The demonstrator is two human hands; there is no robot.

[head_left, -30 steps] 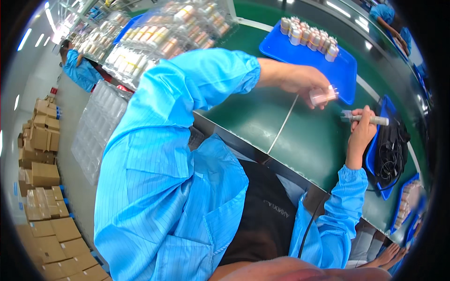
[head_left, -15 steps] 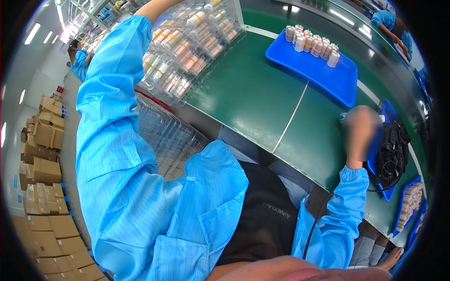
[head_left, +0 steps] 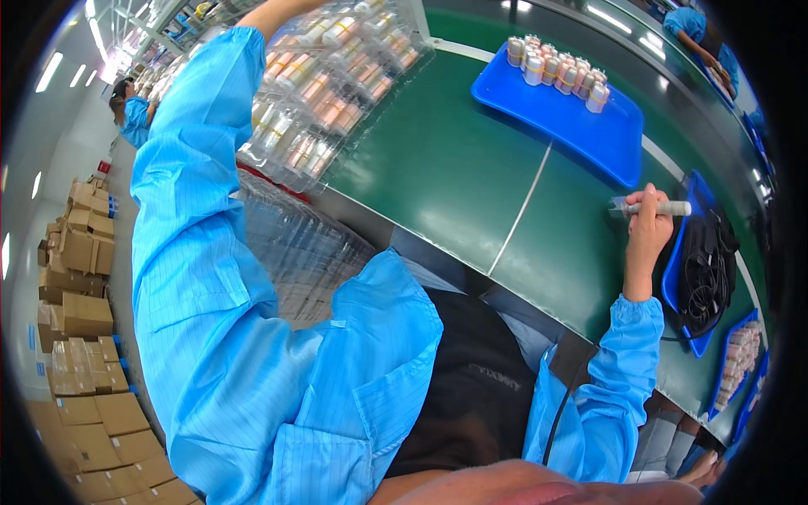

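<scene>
My right hand (head_left: 646,220), over the green table on the right, grips a slim whitish tube (head_left: 677,208) with a clear part at its left end. The tube lies crosswise in my fingers, clear of the table. My left hand (head_left: 290,10) shows only its wrist end at the top edge; its fingers are out of the picture. Next to it are clear plastic trays (head_left: 290,172) of pink and white cylinders (head_left: 337,114) with yellow bands. Similar cylinders (head_left: 566,74) stand grouped in a blue tray (head_left: 619,151) at the far side.
Beyond my right hand, black cables (head_left: 705,273) lie on another blue tray (head_left: 692,183). A further blue tray of cylinders (head_left: 739,362) sits at the right. Wrapped clear trays (head_left: 295,236) stand below the table edge. Cardboard boxes (head_left: 88,316) line the left; co-workers (head_left: 135,114) are farther off.
The view has shifted slightly. My right hand, blurred earlier, now shows sharply with the tube in its fingers, at nearly the same place. My left arm has hardly moved.
</scene>
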